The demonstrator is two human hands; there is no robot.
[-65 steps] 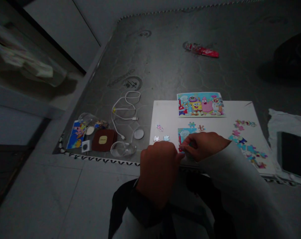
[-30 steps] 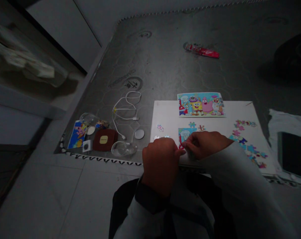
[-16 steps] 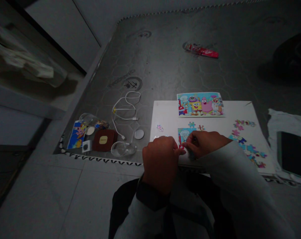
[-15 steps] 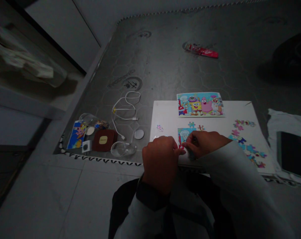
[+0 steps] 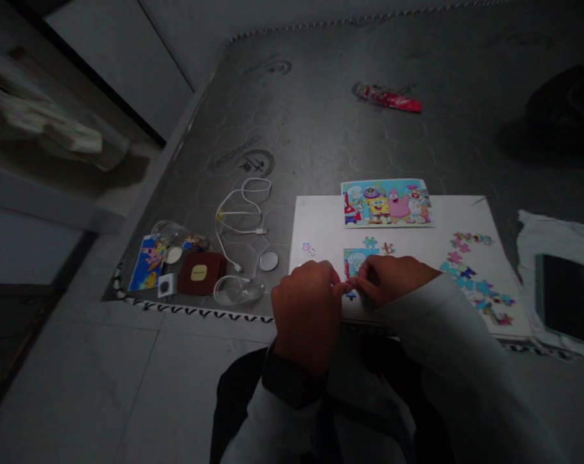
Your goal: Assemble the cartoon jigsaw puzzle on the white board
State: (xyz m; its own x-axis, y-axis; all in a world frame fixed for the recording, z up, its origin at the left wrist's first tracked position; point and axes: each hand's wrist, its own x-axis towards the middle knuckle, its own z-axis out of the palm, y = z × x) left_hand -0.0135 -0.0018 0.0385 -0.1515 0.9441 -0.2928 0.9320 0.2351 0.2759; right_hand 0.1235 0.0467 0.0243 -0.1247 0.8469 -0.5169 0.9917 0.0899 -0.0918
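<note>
A partly joined jigsaw puzzle (image 5: pixel 352 259) lies on a white board (image 5: pixel 316 216), showing a pale teal cartoon face. At its lower edge my left hand (image 5: pixel 309 309) is closed, thumb and forefinger pinched together. My right hand (image 5: pixel 396 280) meets it there, fingers curled in a pinch. Between the fingertips sits a jigsaw piece (image 5: pixel 350 296), mostly covered, with a bit of blue and white showing below. Two loose pieces, one teal (image 5: pixel 370 241) and one reddish brown (image 5: pixel 387 248), rest just above the joined part. A printed reference picture (image 5: pixel 387 205) lies across the board's top.
Several loose pieces (image 5: pixel 466 270) are spread along the board's right side; a pinkish piece (image 5: pixel 308 249) lies left. Right of the board, a phone (image 5: pixel 564 296) rests on white cloth (image 5: pixel 534 225). Leftward are a white cable (image 5: pixel 234 192), brown case (image 5: pixel 201 273), clear cup (image 5: pixel 236 291) and round lid (image 5: pixel 268 260).
Both hands have shifted slightly, their fingertips drawing closer together over the puzzle's lower edge. The red part seen there before is now covered, and a blue bit shows beneath. The view moved slightly.
</note>
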